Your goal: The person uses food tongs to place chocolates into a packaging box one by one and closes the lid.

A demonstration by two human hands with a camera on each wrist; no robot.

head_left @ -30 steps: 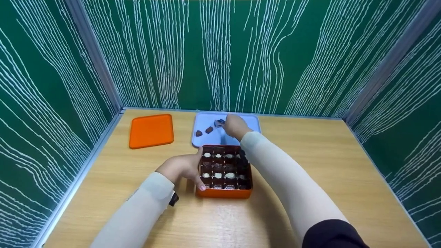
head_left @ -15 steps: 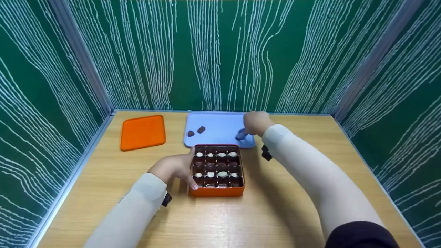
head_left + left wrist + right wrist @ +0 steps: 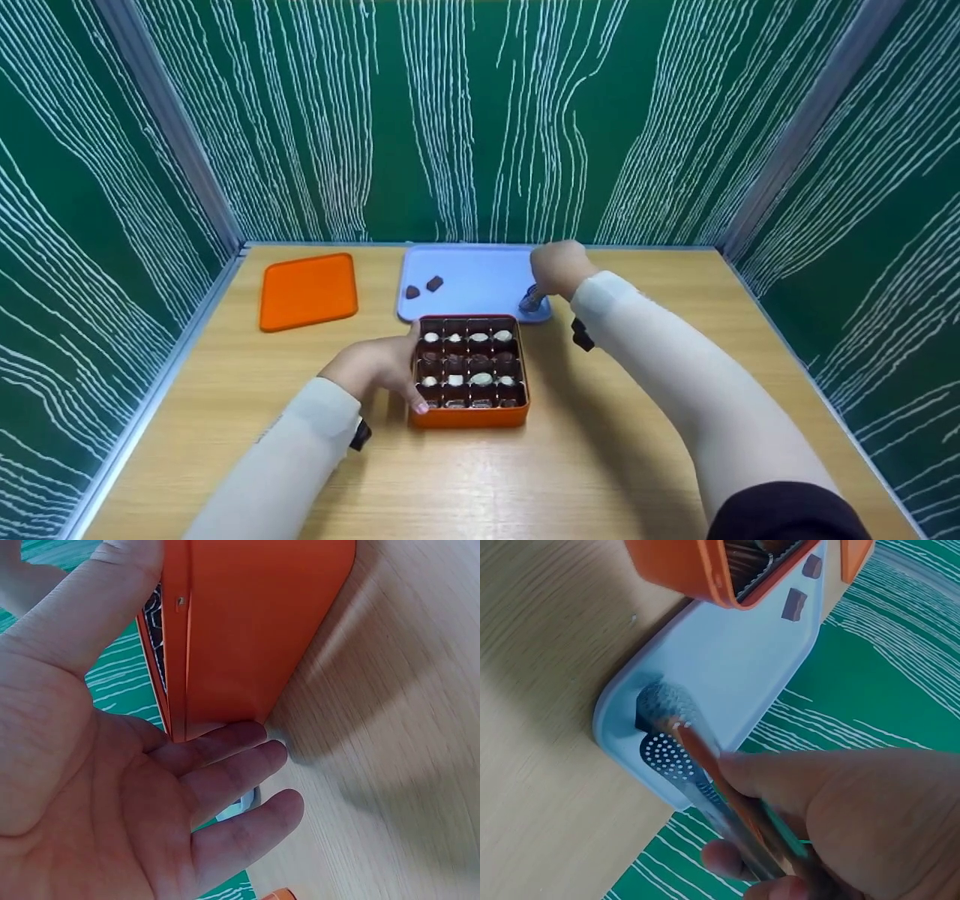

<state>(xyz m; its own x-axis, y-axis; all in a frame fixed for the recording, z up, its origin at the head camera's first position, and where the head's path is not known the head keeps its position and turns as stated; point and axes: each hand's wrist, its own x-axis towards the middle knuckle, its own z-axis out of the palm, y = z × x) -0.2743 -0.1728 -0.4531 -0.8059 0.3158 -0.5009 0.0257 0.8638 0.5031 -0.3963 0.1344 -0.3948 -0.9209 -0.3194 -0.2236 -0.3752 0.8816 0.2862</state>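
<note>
An orange tin box (image 3: 469,418) stands on the table, its divided brown insert filled with white and dark chocolates. My left hand (image 3: 375,367) rests against its left side, thumb at the near corner. In the left wrist view, several fairly straight fingers (image 3: 240,772) touch the box at another corner. My right hand (image 3: 561,268) grips metal tongs (image 3: 671,757) with perforated ends. Those ends are low over the near right corner of the pale blue tray (image 3: 480,262). A dark piece (image 3: 642,722) shows at the tongs' ends; whether they clasp it, I cannot tell.
Two brown chocolates (image 3: 434,283) lie at the tray's left end. An orange lid (image 3: 307,292) lies flat at the back left. Green panels with white lines (image 3: 480,135) enclose the table at the back and sides. The tray sits right behind the box.
My right hand has carried the tongs rightward from the middle of the tray to its near right corner. My left hand stays against the box. The head view has shifted slightly.
</note>
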